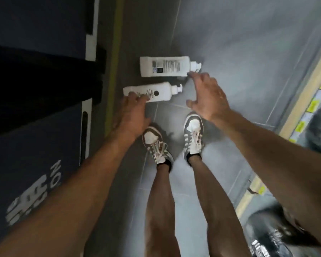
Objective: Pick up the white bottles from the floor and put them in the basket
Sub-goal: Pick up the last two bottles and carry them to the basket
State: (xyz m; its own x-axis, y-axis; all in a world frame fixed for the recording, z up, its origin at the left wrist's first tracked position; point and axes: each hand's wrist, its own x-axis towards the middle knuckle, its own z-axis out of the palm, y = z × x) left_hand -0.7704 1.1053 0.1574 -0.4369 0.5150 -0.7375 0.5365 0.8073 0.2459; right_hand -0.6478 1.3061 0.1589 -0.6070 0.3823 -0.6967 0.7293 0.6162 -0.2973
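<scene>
Two white pump bottles lie on their sides on the grey tiled floor, pumps pointing right. The farther, larger bottle [165, 66] shows a printed label. The nearer bottle [152, 92] lies slightly tilted just in front of my feet. My left hand [132, 112] reaches down with its fingertips over the nearer bottle's base end, not closed around it. My right hand [206, 95] is spread open, fingertips close to the pump of the farther bottle, holding nothing. No basket is in sight.
A dark blue unit [35, 108] with white lettering and a black gap runs along the left, edged by a yellow-green floor strip [115, 62]. A shelf edge with yellow tags [311, 106] runs at right. My two sneakers [174, 140] stand below the bottles.
</scene>
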